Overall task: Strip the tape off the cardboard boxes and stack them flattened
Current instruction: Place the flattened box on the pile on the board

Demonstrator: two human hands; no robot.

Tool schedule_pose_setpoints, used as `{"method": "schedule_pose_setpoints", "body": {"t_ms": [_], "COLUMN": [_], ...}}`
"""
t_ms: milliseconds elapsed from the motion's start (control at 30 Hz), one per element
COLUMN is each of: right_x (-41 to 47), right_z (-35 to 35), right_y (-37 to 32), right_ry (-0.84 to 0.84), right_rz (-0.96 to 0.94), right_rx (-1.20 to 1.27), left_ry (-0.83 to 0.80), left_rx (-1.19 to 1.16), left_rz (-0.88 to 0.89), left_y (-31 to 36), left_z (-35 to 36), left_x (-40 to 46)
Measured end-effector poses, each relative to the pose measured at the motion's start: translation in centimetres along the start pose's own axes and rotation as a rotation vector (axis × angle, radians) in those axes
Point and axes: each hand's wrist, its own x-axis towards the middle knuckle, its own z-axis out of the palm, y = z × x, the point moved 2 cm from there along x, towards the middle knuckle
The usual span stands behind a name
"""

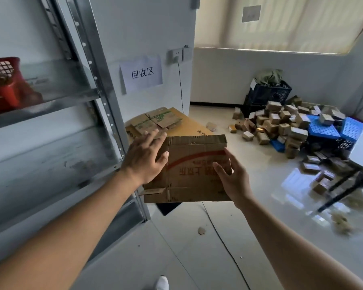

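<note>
Two hands (147, 155) flanking flattened box (193, 164)

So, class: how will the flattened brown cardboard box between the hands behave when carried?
The flattened brown cardboard box probably stays fairly stiff, since it holds flat. Likely light: the left hand and right hand steady it with relaxed fingers.

Lying between left hand (144, 159) and right hand (232, 176): flattened box (193, 170); sitting beyond: flattened stack (155, 122); standing left: metal shelving (57, 126); piling far right: small boxes (281, 122).
</note>
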Motion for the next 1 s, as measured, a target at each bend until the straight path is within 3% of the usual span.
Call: {"method": "schedule_pose_setpoints", "body": {"t_ms": [500,1000], "right_x": [21.3,43.2], "right_z": [5.2,16.2], "right_y": [8.1,11.8], "right_ry": [-0.076,-0.304], "right_rz": [0.106,0.186], "right_rx": [-0.08,-0.013], "left_ry": [-0.165,-0.236], "left_rx": [-0.074,-0.045], "left_rz": [-0.085,-0.357], "left_y": [-6.3,-16.2], "left_z": [13.2,19.8], "left_x": [19.5,34.2]}}
